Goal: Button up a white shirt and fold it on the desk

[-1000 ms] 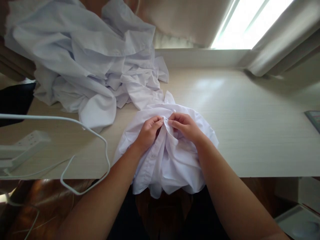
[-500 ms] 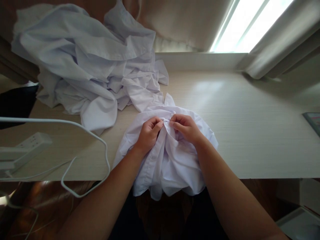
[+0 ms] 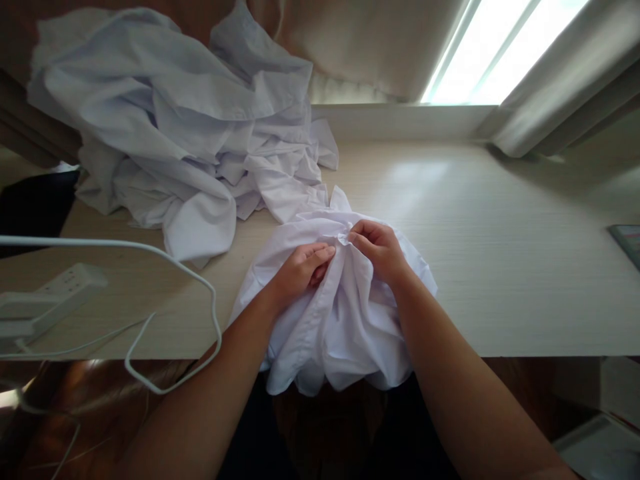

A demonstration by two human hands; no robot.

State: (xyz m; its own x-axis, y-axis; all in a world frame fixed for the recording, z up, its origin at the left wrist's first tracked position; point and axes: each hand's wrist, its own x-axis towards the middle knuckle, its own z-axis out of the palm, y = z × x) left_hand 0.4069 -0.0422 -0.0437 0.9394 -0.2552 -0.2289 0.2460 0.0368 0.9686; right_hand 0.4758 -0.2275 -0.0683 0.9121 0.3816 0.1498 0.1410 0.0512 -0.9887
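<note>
A white shirt (image 3: 350, 313) lies bunched at the table's front edge, its lower folds hanging over. Its front strip runs up between my hands to a gathered, crinkled spot. My right hand (image 3: 377, 247) pinches the cloth at that spot between thumb and fingers. Just to the left and slightly lower, my left hand (image 3: 305, 267) is closed, with thumb against forefinger at the strip's edge. Its other fingertips are partly hidden in the folds.
A large heap of white garments (image 3: 175, 127) covers the back left of the pale table (image 3: 500, 267). A white cable (image 3: 213, 300) loops past my left forearm, near a power strip (image 3: 75, 287). A dark flat object (image 3: 627, 240) sits at the right edge. Curtains (image 3: 560, 87) flank the window.
My right hand has moved slightly up and right, drawing the gathered cloth with it. The left hand has turned flatter and come a little lower. The button seen between them is now hidden.
</note>
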